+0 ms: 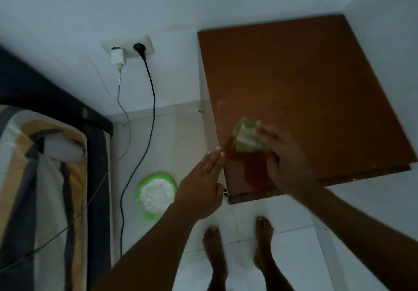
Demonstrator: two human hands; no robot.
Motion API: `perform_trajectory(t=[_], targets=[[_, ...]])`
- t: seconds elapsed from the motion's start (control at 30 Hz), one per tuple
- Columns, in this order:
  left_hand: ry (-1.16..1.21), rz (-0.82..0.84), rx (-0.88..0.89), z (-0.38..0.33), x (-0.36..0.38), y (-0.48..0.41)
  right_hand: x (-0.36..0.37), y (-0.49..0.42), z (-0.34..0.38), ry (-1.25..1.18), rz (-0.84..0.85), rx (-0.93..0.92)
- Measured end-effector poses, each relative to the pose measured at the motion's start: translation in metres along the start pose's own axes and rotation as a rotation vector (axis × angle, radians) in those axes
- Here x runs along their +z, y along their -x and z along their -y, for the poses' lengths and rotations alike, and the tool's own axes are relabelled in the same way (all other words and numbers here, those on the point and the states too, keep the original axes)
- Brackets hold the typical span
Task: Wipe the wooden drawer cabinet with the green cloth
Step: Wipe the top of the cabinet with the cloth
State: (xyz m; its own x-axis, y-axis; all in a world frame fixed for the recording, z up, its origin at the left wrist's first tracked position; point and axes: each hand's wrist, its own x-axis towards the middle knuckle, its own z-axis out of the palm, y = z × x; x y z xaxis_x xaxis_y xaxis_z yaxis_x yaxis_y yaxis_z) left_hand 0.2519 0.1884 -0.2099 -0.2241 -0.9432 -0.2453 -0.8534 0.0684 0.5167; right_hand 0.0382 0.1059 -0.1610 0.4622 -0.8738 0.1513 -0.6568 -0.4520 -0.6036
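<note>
The wooden drawer cabinet [305, 91] stands in the room's corner, and I look down on its brown top. A crumpled green cloth [245, 138] lies on the top near the front left corner. My right hand [282, 155] is on the cloth, its fingers around it, blurred by motion. A darker wet patch shows on the wood just in front of the cloth. My left hand [203, 184] hovers with straight fingers beside the cabinet's left edge and holds nothing.
A green bowl with white contents [156, 194] sits on the tiled floor left of the cabinet. A wall socket [129, 49] holds a white charger and a black plug, their cables hanging down. A bed with striped bedding [40, 177] fills the left. My bare feet [237, 245] stand before the cabinet.
</note>
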Motion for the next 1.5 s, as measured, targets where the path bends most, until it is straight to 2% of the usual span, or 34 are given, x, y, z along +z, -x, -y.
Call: perform_trajectory(t=[0.07, 0.13, 0.27, 0.5, 0.67, 0.93, 1.1, 1.17, 1.23, 1.27, 1.37, 1.43, 1.5], targets=[[0.002, -0.001, 0.003, 0.0, 0.003, 0.002, 0.003, -0.068, -0.019, 0.023, -0.097, 0.088], [0.009, -0.011, 0.002, -0.001, 0.006, 0.002, 0.018, -0.127, -0.035, 0.042, -0.101, 0.084], [0.032, 0.002, -0.003, 0.0, 0.006, 0.0, 0.062, -0.173, -0.041, 0.106, 0.147, 0.036], [0.028, 0.048, 0.002, 0.003, 0.004, -0.001, 0.068, -0.09, -0.03, 0.126, 0.19, -0.209], [0.001, 0.08, -0.033, -0.004, 0.0, -0.003, 0.058, -0.034, -0.023, 0.096, 0.261, -0.21], [0.006, 0.068, -0.027, -0.009, 0.007, 0.002, 0.05, 0.037, -0.012, 0.002, 0.193, -0.204], [-0.043, 0.079, -0.031, -0.011, 0.004, 0.004, 0.038, 0.087, -0.009, 0.017, 0.339, -0.228], [-0.023, 0.103, -0.06, -0.012, 0.003, 0.004, 0.022, 0.094, -0.006, 0.038, 0.39, -0.264], [-0.012, 0.114, -0.064, -0.014, 0.002, 0.003, 0.004, 0.072, -0.008, 0.086, 0.322, -0.329], [-0.008, 0.114, -0.066, -0.014, 0.002, 0.003, -0.002, 0.052, -0.01, 0.12, 0.309, -0.277], [0.014, 0.125, -0.092, -0.014, 0.002, 0.003, 0.001, -0.015, -0.022, 0.13, 0.121, -0.032], [0.009, 0.134, -0.102, -0.015, 0.002, 0.003, 0.027, -0.02, -0.022, 0.146, 0.183, 0.023], [0.003, 0.146, -0.103, -0.017, 0.0, 0.003, 0.051, 0.013, -0.017, 0.128, 0.235, -0.06]])
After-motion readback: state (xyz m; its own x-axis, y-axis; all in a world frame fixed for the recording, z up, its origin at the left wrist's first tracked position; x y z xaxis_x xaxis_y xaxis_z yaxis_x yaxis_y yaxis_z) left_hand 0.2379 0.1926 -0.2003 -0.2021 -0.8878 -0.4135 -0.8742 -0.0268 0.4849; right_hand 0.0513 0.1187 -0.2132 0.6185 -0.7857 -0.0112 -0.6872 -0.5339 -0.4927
